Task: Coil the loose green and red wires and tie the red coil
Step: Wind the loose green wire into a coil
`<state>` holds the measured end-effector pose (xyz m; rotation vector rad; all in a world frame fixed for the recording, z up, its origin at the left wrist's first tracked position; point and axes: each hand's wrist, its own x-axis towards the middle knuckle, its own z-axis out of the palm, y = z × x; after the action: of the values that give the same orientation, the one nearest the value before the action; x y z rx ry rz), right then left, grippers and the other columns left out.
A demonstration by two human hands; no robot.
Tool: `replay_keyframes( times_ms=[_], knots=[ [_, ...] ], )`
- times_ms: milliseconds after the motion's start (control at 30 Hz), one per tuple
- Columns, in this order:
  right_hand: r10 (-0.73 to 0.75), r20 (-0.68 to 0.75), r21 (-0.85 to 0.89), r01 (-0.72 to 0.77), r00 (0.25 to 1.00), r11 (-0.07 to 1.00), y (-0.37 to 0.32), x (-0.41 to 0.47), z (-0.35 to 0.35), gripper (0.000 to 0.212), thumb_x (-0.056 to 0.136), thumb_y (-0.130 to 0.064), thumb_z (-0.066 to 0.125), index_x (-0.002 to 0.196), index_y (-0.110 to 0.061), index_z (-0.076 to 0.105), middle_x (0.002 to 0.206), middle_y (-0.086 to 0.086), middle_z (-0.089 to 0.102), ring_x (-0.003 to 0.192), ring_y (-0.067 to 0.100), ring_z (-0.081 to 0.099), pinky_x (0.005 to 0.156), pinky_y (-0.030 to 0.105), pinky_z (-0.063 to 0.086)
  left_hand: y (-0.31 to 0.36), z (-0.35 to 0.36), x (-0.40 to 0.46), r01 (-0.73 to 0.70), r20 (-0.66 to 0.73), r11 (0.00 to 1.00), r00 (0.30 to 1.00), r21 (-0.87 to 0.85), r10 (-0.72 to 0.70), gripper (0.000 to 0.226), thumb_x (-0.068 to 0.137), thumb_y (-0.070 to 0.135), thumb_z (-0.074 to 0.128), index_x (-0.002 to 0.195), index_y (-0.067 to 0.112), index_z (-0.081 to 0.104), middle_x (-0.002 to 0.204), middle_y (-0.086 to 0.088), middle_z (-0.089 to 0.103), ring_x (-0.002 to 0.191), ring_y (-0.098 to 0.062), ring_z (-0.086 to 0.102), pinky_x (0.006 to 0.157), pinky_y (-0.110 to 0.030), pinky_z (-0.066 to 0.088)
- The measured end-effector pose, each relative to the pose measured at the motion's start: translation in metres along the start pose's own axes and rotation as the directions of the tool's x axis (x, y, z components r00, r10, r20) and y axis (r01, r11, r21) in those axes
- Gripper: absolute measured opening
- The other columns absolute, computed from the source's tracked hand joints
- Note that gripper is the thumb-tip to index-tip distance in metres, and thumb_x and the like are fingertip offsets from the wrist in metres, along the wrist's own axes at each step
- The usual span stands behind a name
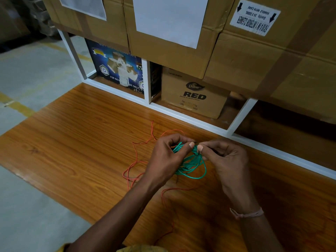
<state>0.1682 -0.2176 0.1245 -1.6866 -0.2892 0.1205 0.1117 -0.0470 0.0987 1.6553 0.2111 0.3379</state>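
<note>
At centre of wooden table (76, 135): green wire (192, 164), coiled in loops, held above surface. Left hand (169, 159) pinches coil top from 9 o'clock; right hand (225, 160) pinches same spot from 3 o'clock, thumbs nearly touching. Red wire (135, 160) loose on table, sprawling 9 to 6 o'clock of coil. Cardboard boxes (192, 99) at 12 o'clock.

This looks like a warehouse or stockroom: taped brown cardboard cartons (181, 33) with white paper labels are stacked on a white metal rack (147, 82), one marked "handle with care". Beneath them stand a brown carton printed "Dabur RED" (194, 95) and a blue printed box of industrial tape (116, 68). Left of the wooden tabletop's (81, 133) edge, yellow lines (20, 106) cross a grey concrete floor (36, 73)
</note>
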Motion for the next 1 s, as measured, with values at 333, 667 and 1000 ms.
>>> replay_keyframes(
  times_ms=[333,667,1000],
  knots=[
    [0.1,0.02,-0.026,-0.099,0.995,0.995,-0.0002,-0.0009,-0.0021,0.007,0.084,-0.009,0.085,0.089,-0.012,0.08,0.084,0.003,0.081,0.077,0.017,0.077,0.067,0.024,0.061,-0.0025,-0.0026,-0.0031,-0.004,0.051,1.0,0.999,-0.002,0.005,0.009,0.101,0.016,0.075,0.105,0.014,0.083,0.1,0.001,0.081,0.097,-0.016,0.077,0.082,-0.034,0.063],
    [0.145,0.092,-0.005,-0.145,0.985,0.989,0.006,0.0017,-0.0055,0.024,0.086,-0.006,0.082,0.107,-0.019,0.081,0.1,0.003,0.079,0.09,0.016,0.078,0.07,0.024,0.06,-0.0079,-0.0064,-0.0027,-0.019,0.124,1.0,0.992,0.015,0.017,0.01,0.101,0.018,0.074,0.106,0.015,0.082,0.099,-0.002,0.082,0.095,-0.019,0.078,0.081,-0.039,0.062],
    [0.102,0.131,-0.055,-0.096,0.986,0.994,0.008,0.0015,-0.0054,0.01,0.09,-0.005,0.078,0.093,-0.014,0.077,0.085,0.006,0.079,0.08,0.02,0.077,0.068,0.025,0.06,-0.0094,-0.0093,-0.0017,0.011,0.138,0.999,0.99,0.041,-0.016,0.008,0.1,0.018,0.075,0.104,0.017,0.083,0.098,0.0,0.082,0.095,-0.018,0.077,0.083,-0.041,0.061]
  ],
)
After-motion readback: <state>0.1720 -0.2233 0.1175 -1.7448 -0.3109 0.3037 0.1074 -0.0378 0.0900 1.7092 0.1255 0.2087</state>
